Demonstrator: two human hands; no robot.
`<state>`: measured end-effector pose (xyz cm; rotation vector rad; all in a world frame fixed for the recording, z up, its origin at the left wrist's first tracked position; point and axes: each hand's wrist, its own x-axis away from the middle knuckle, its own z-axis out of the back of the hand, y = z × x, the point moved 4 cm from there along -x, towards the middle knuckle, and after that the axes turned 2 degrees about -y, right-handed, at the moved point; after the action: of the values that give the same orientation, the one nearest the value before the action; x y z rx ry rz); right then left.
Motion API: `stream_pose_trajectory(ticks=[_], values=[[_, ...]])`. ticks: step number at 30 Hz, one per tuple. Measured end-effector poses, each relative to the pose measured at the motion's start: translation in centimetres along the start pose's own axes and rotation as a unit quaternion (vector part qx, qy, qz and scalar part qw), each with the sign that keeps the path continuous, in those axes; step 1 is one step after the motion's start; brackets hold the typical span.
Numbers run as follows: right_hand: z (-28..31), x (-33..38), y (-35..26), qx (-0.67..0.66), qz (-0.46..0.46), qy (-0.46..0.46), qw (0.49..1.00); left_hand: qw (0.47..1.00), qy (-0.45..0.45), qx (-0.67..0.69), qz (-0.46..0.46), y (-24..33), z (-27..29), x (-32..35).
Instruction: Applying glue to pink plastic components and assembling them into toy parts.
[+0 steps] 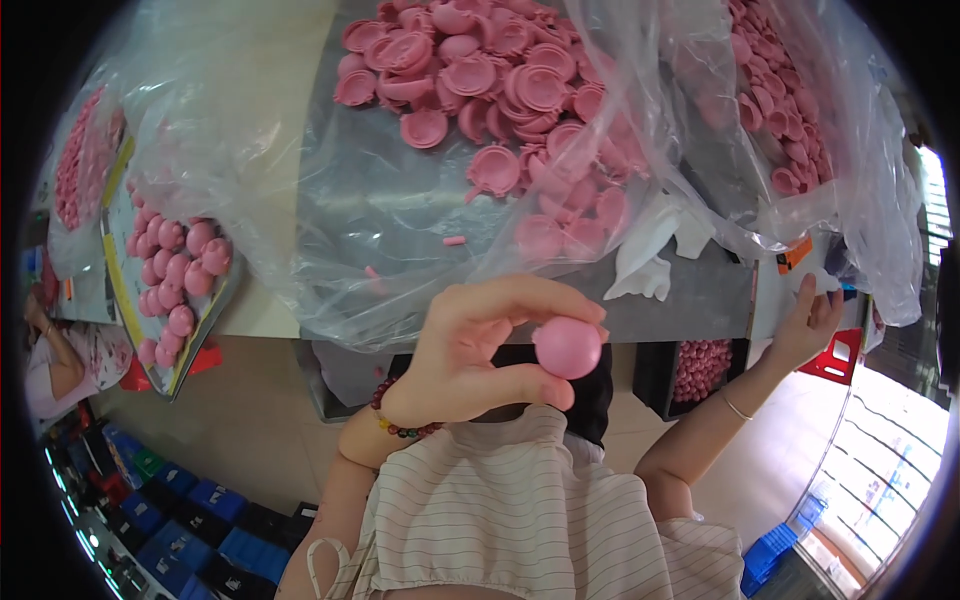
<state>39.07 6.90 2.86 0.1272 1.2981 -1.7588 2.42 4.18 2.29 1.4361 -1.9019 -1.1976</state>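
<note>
Your left hand (pixel 465 350) grasping a pink ball (pixel 568 348) between thumb and fingers, near the tabletop (pixel 690 312) edge, your right hand (pixel 808 328) well apart, its grip indeterminable, pink shells (pixel 470 75) heaped beyond.

At the counter's (pixel 690 318) front edge, the left hand (pixel 450 365) pinched with curved fingers (pixel 530 292) and thumb (pixel 525 386), while the right hand (pixel 800 338) was farther right, fingers pointing forward.
</note>
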Motion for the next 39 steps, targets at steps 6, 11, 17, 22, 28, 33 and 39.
stream_pose_trajectory(ticks=[6, 11, 17, 22, 28, 33, 39], values=[[-0.4, 1.5, -3.5, -0.059, -0.002, 0.012, 0.998, 0.970, -0.137, 0.176, -0.093, 1.7, 0.6, 1.5], [-1.2, 5.4, -7.3, -0.272, 0.059, 0.007, 0.960, 0.914, 0.020, -0.240, -0.326, 9.5, 6.2, 5.8], [-3.7, 8.1, -8.7, -0.320, 0.057, -0.157, 0.932, 0.534, 0.391, -0.743, -0.095, 14.9, 14.7, 8.6], [-4.0, 8.4, -9.1, -0.307, 0.044, -0.185, 0.933, 0.543, 0.428, -0.709, -0.140, 14.1, 12.3, 6.9], [-3.5, 8.3, -8.3, -0.324, -0.001, -0.155, 0.933, 0.683, 0.153, -0.703, -0.123, 8.6, 3.8, -0.4], [-3.8, 8.4, -9.1, -0.302, 0.011, -0.157, 0.940, 0.706, 0.097, -0.687, -0.143, 5.0, 1.4, -3.8], [-3.8, 8.3, -9.3, -0.271, 0.023, -0.176, 0.946, 0.726, 0.130, -0.655, -0.166, 5.6, 2.2, -3.6]])
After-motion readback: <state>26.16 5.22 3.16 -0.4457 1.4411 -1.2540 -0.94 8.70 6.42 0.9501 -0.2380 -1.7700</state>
